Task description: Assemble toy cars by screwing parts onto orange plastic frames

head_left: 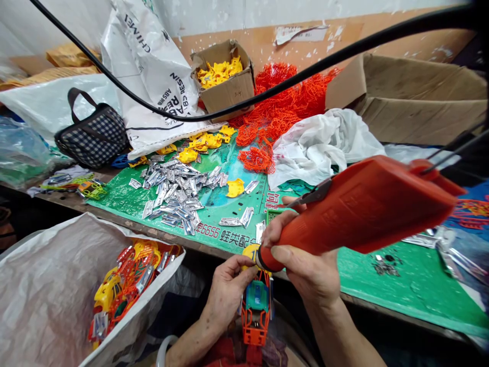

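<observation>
Right hand clamped around the orange power tool, tip pressed at lower centre of the frame. Left hand closed on a small orange and teal toy with a yellow part touching the tool tip. Above, on the green surface, silver packets at centre left. Sack of assembled toys lower left. Box of yellow parts upper centre, orange pieces beside it.
</observation>
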